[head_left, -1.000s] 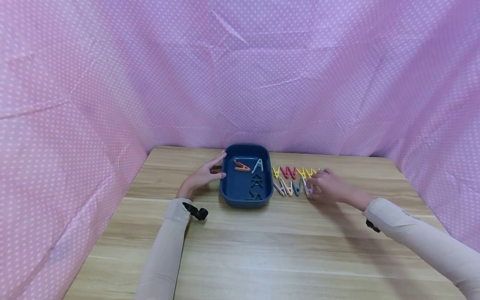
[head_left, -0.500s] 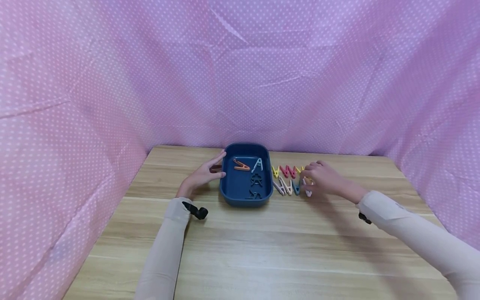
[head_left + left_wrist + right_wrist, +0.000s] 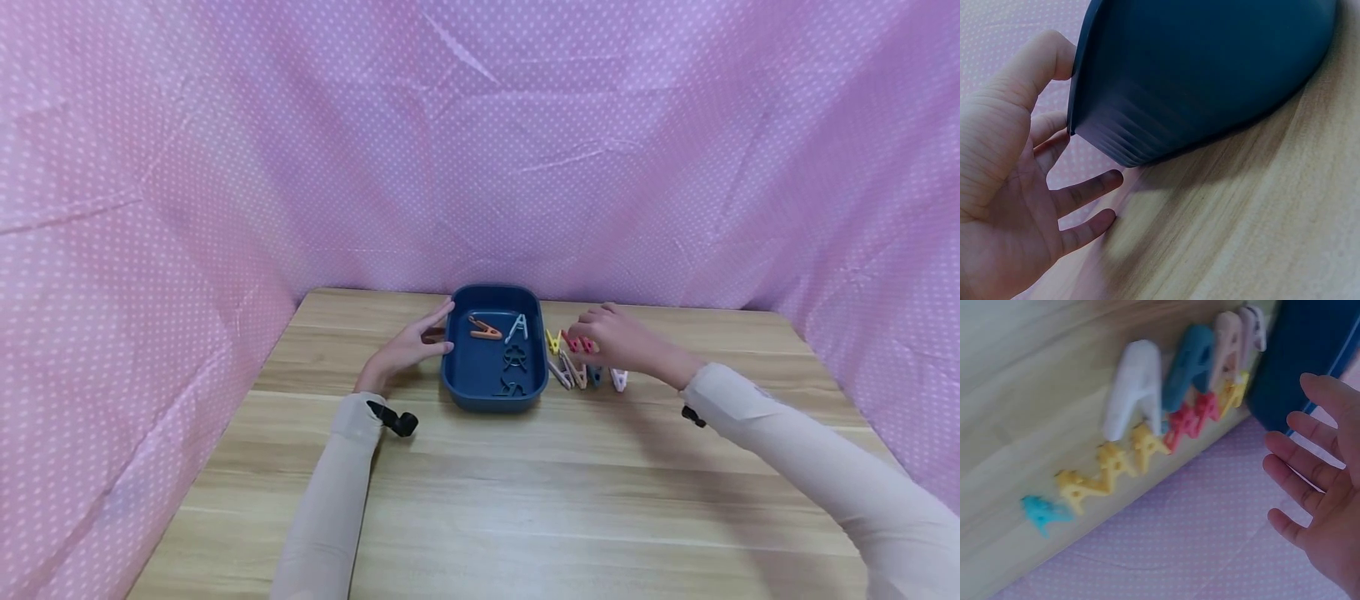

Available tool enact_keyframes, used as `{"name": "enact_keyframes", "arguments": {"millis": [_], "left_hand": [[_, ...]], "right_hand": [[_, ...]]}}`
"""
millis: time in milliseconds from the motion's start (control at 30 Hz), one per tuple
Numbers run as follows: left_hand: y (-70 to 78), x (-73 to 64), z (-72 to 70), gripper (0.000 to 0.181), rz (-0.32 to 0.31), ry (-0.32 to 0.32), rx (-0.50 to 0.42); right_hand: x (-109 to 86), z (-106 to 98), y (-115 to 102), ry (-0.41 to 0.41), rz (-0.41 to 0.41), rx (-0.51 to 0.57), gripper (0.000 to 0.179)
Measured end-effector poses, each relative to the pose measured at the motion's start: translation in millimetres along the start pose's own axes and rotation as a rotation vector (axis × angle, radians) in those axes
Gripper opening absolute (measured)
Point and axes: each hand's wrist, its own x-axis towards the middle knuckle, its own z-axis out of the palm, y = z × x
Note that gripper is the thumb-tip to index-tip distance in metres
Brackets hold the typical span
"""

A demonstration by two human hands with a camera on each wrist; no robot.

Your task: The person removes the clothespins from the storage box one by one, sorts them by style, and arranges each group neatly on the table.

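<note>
The left sleeve (image 3: 326, 500), pale beige, ends in a left cuff (image 3: 355, 417). At that cuff sits a black device (image 3: 403, 424) with a pointed strip and rounded knob; well right of it, the matching right sleeve (image 3: 810, 458) shows a black piece (image 3: 693, 416).

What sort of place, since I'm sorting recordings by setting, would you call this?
Probably an indoor corner set up for filming: pink dotted cloth hangs behind and along the sides of a wooden table, where small clips lie in rows beside a blue tub.
</note>
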Motion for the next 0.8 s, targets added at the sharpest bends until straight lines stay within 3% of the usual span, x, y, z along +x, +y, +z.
{"name": "enact_keyframes", "arguments": {"millis": [300,600,800], "left_hand": [[0.0,0.4,0.0,0.079,-0.001,0.004,0.01],[-1.0,0.2,0.2,0.078,0.014,0.002,0.01],[0.1,0.5,0.2,0.079,0.017,0.005,0.01]], "right_hand": [[26.8,-2.6,-4.8,0.017,0.048,0.022,0.018],[54.2,-0.1,-16.8,-0.046,0.109,0.076,0.026],[72.5,9.9,-25.4,-0.047,0.084,0.082,0.028]]}}
